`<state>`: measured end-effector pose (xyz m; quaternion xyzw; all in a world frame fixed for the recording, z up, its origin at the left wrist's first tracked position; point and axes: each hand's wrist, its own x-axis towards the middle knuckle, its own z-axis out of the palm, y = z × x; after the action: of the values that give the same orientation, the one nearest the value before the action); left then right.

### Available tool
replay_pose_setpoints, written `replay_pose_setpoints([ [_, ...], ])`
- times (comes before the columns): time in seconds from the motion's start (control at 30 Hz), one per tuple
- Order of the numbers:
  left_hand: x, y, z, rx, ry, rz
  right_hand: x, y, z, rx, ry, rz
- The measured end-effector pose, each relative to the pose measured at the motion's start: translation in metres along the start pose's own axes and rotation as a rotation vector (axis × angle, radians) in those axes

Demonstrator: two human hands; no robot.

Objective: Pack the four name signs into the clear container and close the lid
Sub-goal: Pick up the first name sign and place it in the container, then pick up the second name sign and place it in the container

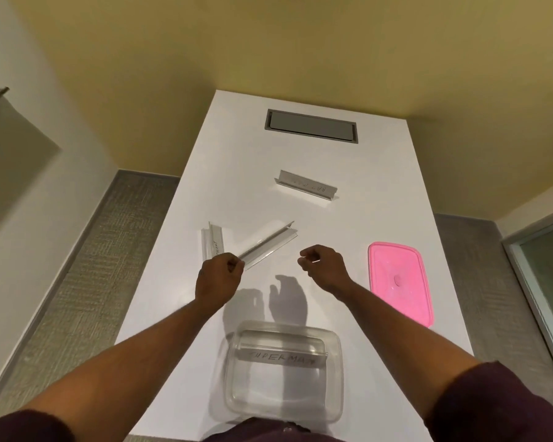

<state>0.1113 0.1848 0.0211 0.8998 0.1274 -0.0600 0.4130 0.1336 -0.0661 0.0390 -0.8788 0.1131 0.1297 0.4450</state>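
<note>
The clear container stands at the table's near edge with one name sign marked in handwriting lying inside it. My left hand pinches the near end of a second sign, which slants up to the right over the table. A third sign lies just left of it, partly behind my left hand. The fourth sign rests farther back near the middle. My right hand hovers right of the held sign, fingers curled and holding nothing. The pink lid lies flat at the right.
The white table is narrow, with its side edges close to the signs and the lid. A grey recessed hatch sits at the far end. Grey carpet lies on both sides, and a glass panel stands at the right.
</note>
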Motion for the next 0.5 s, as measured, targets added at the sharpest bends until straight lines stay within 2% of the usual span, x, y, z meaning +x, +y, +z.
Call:
replay_pose_setpoints([
  [0.17,0.051,-0.006,0.009,-0.171,-0.14,-0.351,0.058,-0.015,0.001,0.044,-0.056,0.119],
  [0.27,0.072,-0.014,0.016,-0.211,-0.249,-0.443,0.089,-0.02,0.004,0.026,-0.091,0.184],
  [0.5,0.104,-0.025,0.036,-0.573,-0.173,-0.724,0.145,-0.029,0.022,-0.14,-0.116,0.177],
])
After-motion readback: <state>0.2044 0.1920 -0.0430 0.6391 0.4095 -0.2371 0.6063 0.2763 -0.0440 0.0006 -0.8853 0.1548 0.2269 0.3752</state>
